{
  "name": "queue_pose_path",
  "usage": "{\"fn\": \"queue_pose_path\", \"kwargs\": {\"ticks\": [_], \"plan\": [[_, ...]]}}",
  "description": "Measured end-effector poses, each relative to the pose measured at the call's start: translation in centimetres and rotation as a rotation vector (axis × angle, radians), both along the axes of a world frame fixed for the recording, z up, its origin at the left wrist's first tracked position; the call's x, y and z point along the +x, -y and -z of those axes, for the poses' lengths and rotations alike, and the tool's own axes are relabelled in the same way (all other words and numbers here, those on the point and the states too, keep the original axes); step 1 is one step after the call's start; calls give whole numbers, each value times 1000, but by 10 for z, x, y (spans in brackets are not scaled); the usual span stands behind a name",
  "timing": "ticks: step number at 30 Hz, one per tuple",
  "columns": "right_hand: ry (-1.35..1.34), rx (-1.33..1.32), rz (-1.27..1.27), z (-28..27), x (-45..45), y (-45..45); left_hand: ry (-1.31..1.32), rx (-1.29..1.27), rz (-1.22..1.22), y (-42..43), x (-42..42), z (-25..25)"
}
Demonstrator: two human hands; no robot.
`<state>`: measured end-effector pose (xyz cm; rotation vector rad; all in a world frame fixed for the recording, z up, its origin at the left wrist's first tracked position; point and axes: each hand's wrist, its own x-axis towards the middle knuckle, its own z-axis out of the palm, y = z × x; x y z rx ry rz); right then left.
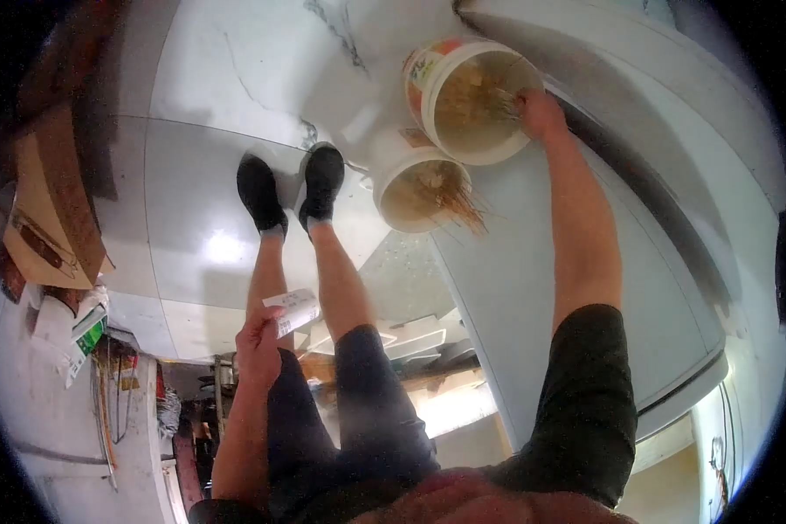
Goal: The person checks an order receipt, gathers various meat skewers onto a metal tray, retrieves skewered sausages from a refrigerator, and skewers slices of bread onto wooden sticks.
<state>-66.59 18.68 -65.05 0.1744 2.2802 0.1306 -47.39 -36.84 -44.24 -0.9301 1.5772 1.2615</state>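
Note:
A small white printed paper [294, 310] is pinched in my left hand [259, 342], in front of my legs. At the upper right, my right hand [541, 113] reaches into the opening of a large white bucket [427, 87] with a coloured label. Its fingers are closed around the end of thin, light sticks or wires [500, 106] inside the bucket; what exactly they are is too blurred to tell. Beside and below it stands a smaller white bucket [389, 179], with a bundle of thin brown sticks [457, 199] poking over its rim.
My feet in black shoes [323, 179] stand on the pale tiled floor [192, 201]. A grey-white flat surface [533, 262] lies under my right arm. To the left are a cardboard box [57, 205] and a green and white packet [86, 342]. White pieces [415, 339] lie near my knees.

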Motion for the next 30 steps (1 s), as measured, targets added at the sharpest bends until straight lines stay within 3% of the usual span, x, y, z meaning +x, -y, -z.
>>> {"fn": "queue_pose_path", "kwargs": {"ticks": [8, 15, 18, 21, 24, 30], "plan": [[19, -139, -8, -18, -7, -2, -9, 39, 22, -3, 4, 5], [-23, -42, -114, -32, -7, 8, 61, 21, 28, -5, 7, 6], [-165, -122, -17, -52, -4, 26, 53, 26, 52, -4, 5, 6], [-46, -72, -133, -49, 1, 16, 50, 27, 40, -5, 4, 5], [-143, -83, -127, -58, 6, 23, 43, 32, 67, -3, 3, 4], [-34, -22, -63, -51, 4, 23, 60, 67, -4, -6, 5, 5]]}}
